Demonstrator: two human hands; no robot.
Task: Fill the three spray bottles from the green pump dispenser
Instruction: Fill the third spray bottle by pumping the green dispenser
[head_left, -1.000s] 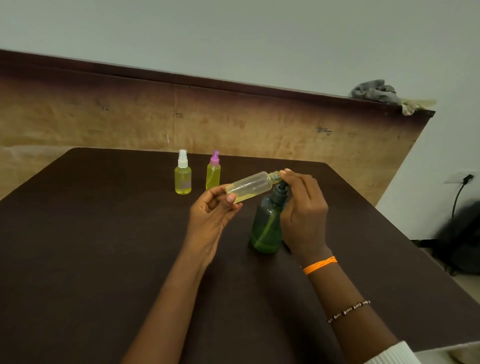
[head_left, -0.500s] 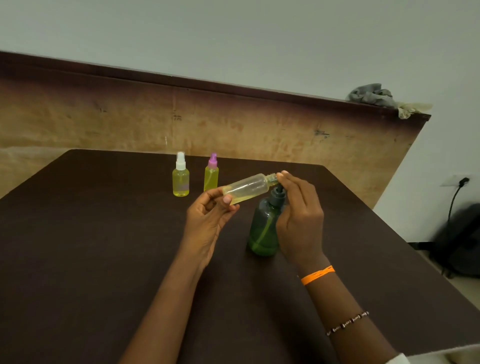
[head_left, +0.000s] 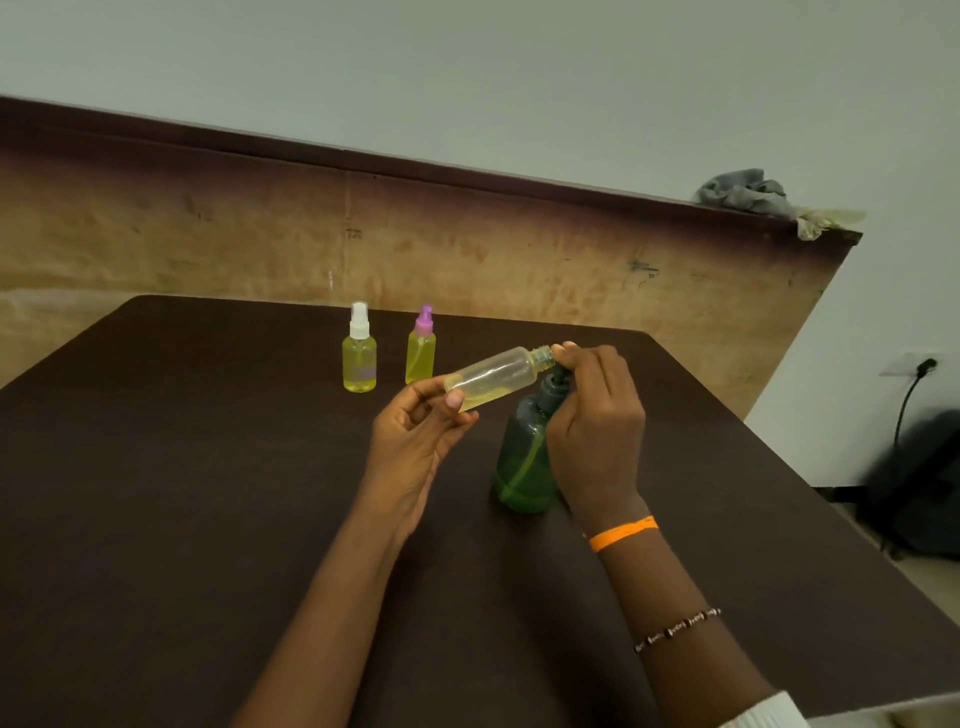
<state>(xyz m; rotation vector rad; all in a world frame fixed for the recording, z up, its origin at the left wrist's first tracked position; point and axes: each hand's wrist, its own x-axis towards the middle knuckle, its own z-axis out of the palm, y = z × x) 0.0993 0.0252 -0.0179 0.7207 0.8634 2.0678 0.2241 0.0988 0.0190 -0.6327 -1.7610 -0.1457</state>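
Observation:
My left hand (head_left: 415, 441) pinches the base of an uncapped clear spray bottle (head_left: 496, 376), tilted almost flat with its open neck against the pump nozzle; a little yellow liquid lies in it. My right hand (head_left: 595, 415) curls over the dark pump head of the green dispenser (head_left: 524, 462), which stands on the dark table (head_left: 156, 519). Two capped bottles of yellow liquid stand behind: one with a white sprayer (head_left: 359, 351), one with a pink sprayer (head_left: 421, 348).
A wooden board (head_left: 208, 244) stands against the wall behind the table, with a grey rag (head_left: 743, 192) on its top right corner. A dark bag (head_left: 919, 483) and a plugged cable (head_left: 909, 395) are by the wall at right.
The hands, tilted bottle and dispenser hold nearly the same pose; only the view has shifted slightly.

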